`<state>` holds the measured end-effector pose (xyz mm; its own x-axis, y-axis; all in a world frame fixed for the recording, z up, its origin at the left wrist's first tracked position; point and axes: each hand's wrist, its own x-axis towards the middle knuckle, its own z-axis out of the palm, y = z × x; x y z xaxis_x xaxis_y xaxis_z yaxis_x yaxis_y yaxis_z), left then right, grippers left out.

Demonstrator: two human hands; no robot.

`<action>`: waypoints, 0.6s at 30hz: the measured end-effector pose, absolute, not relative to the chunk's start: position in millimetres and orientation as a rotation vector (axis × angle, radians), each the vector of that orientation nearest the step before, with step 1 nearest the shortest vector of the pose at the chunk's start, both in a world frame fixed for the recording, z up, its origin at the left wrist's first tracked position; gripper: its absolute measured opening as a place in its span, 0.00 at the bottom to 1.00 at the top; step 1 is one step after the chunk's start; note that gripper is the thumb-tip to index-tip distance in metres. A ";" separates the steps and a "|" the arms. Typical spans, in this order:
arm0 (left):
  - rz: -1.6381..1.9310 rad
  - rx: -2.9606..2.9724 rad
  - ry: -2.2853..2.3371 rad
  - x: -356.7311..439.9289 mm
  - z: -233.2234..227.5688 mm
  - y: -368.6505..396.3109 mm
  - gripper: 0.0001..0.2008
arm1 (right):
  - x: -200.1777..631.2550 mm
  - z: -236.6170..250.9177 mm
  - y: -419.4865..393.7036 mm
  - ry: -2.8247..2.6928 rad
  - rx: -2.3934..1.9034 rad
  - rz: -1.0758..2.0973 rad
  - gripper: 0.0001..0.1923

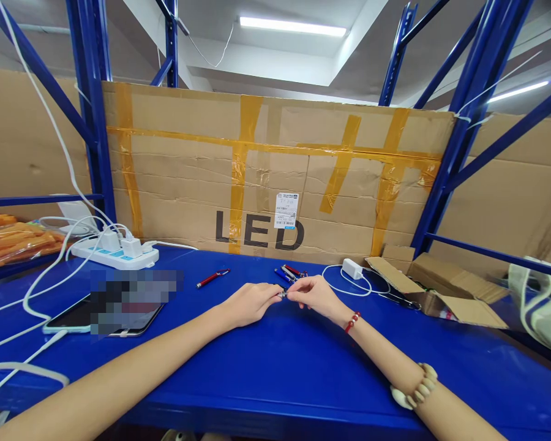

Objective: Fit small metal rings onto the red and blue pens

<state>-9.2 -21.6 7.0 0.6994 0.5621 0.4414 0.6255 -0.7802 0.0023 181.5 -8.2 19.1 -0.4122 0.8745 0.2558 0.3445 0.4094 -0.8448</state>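
Observation:
My left hand (250, 302) and my right hand (314, 296) meet over the middle of the blue table (275, 367). Between their fingertips they pinch a small silvery pen-like part (283, 294); its exact shape is too small to make out. Just behind my hands lies a small pile of pens (290, 272), red and blue. A single red pen (213, 278) lies apart to the left of them. My right wrist wears a red bead bracelet.
A white power strip (114, 251) with plugs and cables sits at back left, a phone or tablet (80, 318) lies left. A white charger (351, 268) with cable and an open cardboard box (434, 288) are at right. A taped cardboard wall marked LED (275, 177) stands behind.

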 end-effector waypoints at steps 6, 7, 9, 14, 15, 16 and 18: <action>-0.626 -2.783 -0.879 -8.6 6.0 -23.7 0.12 | 182.7 13.0 -9.2 -1.992 -1.051 1.014 0.14; -0.605 -2.765 -0.858 -8.7 6.0 -23.4 0.12 | 182.8 12.8 -9.9 -2.002 -1.052 1.015 0.14; -0.542 -2.722 -0.810 -9.0 6.1 -22.4 0.12 | 182.8 13.6 -11.6 -2.027 -1.057 1.016 0.14; -0.579 -2.679 -0.833 -9.7 7.0 -20.1 0.14 | 181.7 19.9 -16.6 -1.991 -1.092 1.010 0.15; -0.604 -2.685 -0.852 -9.6 7.5 -20.2 0.14 | 181.5 21.0 -17.3 -1.974 -1.094 1.010 0.15; -0.621 -2.696 -0.866 -9.4 8.1 -20.3 0.14 | 181.4 21.8 -17.6 -1.960 -1.095 1.011 0.16; -0.639 -2.722 -0.886 -9.0 9.1 -20.6 0.14 | 181.5 22.0 -17.3 -1.945 -1.095 1.024 0.17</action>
